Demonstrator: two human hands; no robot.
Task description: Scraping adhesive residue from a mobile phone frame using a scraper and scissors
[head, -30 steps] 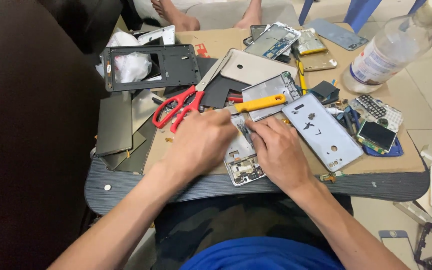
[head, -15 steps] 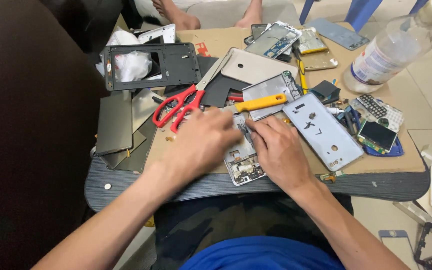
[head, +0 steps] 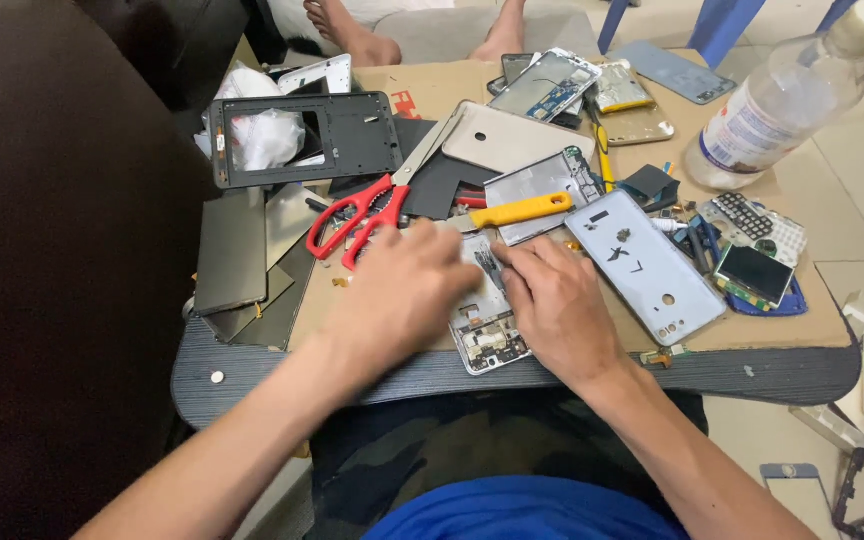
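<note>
two hands on an opened phone at the table's near edge

both hands rest on the opened phone point(head: 485, 320), which lies on the cardboard sheet point(head: 432, 88) near the table point(head: 252, 372) front edge. left hand point(head: 397, 300) lies palm down over the phone's left side, fingers curled and blurred; whether it pinches anything i cannot tell. right hand point(head: 557, 305) lies flat on the right side, fingers loosely bent toward the phone's middle, gripping nothing that shows. red scissors point(head: 362, 220) sit just beyond the left hand, a yellow-handled tool point(head: 517, 211) just beyond the fingertips, a pale blue back cover point(head: 647, 265) just beside the right hand. little bare room shows except the dark strip along the front edge. a clear plastic bottle point(head: 777, 100) with a white label with red stands at the far right; a black frame point(head: 302, 135) lies far left.
</note>
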